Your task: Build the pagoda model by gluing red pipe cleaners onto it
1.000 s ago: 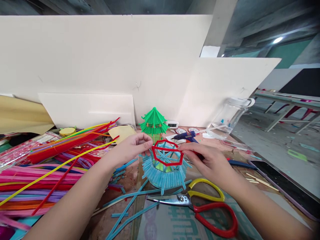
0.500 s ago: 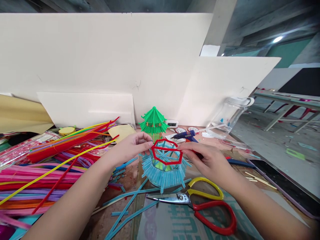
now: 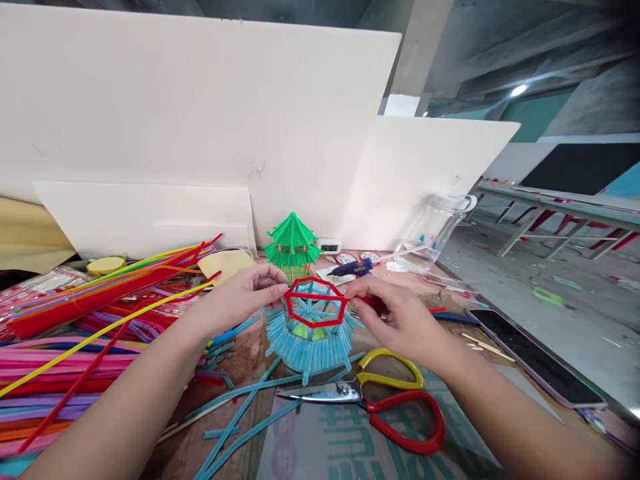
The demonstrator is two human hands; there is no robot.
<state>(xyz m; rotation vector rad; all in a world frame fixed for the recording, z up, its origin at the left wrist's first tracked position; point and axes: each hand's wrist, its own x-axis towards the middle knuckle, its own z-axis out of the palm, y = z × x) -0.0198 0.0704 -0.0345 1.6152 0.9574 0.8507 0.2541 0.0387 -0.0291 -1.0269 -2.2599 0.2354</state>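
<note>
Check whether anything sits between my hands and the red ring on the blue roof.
Nothing visible does. The left hand and right hand pinch the red ring at its left and right corners, above the blue roof. The scissors lie nearer the camera, and the green pagoda stands behind.

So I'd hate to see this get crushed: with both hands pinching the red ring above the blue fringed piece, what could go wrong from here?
The left hand and right hand pinch opposite sides of the red ring; an uneven pull might bend it out of shape. Pressing down could flatten the blue fringed piece under it. The scissors lie close below the right wrist, so a lowered arm might knock them.
</note>
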